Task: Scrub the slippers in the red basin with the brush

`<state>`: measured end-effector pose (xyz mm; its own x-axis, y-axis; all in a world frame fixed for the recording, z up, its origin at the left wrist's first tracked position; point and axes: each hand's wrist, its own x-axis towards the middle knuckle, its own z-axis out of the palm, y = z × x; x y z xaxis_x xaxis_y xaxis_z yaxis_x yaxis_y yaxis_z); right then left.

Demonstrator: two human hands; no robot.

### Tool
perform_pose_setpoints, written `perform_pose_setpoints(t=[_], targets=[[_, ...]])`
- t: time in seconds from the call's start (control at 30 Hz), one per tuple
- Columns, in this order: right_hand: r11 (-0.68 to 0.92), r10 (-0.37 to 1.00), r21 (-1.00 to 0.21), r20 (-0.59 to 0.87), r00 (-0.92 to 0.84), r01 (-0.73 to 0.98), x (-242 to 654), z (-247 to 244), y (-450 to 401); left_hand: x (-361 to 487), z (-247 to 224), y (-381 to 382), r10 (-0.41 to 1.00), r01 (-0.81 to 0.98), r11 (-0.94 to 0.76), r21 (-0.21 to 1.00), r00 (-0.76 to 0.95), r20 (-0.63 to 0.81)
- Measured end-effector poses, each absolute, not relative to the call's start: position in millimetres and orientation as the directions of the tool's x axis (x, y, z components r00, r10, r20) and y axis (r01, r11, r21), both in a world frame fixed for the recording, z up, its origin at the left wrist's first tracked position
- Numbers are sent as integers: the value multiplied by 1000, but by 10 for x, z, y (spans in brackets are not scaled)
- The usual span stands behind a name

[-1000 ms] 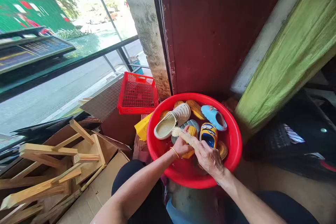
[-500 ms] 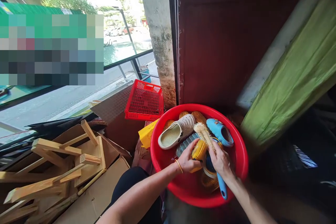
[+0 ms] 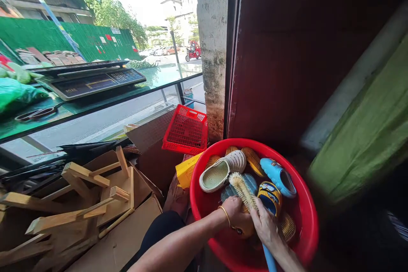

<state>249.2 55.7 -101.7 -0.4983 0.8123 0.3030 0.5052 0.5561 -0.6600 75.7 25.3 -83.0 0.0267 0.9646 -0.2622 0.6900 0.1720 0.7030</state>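
My right hand (image 3: 266, 225) is closed around a scrub brush (image 3: 244, 191) with pale bristles and a blue handle. Its bristled head points up and left. Close beside it, my left hand (image 3: 234, 212) grips a yellow shoe (image 3: 245, 231), mostly hidden under the fingers. Both hands are over a red basin (image 3: 310, 229) of footwear. Around them in it lie a cream clog (image 3: 237, 162), a grey-blue shoe (image 3: 250, 182), a light-blue clog (image 3: 276, 174) and a yellow clog with a cartoon face (image 3: 269, 193). Several brown soles show at the back.
A red plastic crate (image 3: 188, 129) and a yellow box (image 3: 189, 170) stand behind the basin. Upturned wooden stools (image 3: 86, 178) lie on cardboard (image 3: 127, 238) to the left. A digital scale (image 3: 98, 83) rests on the counter. Green cloth (image 3: 366, 127) hangs at the right.
My view has swung left, so the basin sits lower and further right. My left hand has turned and lowered the yellow shoe, covering more of it. The cartoon-faced clog beside it now shows clearly.
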Motion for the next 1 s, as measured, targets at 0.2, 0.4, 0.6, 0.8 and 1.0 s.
perform_pose_setpoints(t=[0.2,0.4,0.6,0.8,1.0], targets=[[440,868,-684,159,-470,582,2530,-1236,526,733,-878,131,912,834,245,494,-26,-409],[403,866,-728,107,-488,554,2524,-1339,620,746,-765,76,888,757,284,588,24,-460],[481,832,-725,200,-517,493,2506,-1223,518,657,-590,61,930,685,284,671,-27,-366],[528,847,-607,320,-425,594,2599,-1253,763,473,-481,158,984,365,180,913,-64,-168],[508,860,-596,311,-404,622,2645,-928,817,506,-475,145,995,62,82,995,-63,-78]])
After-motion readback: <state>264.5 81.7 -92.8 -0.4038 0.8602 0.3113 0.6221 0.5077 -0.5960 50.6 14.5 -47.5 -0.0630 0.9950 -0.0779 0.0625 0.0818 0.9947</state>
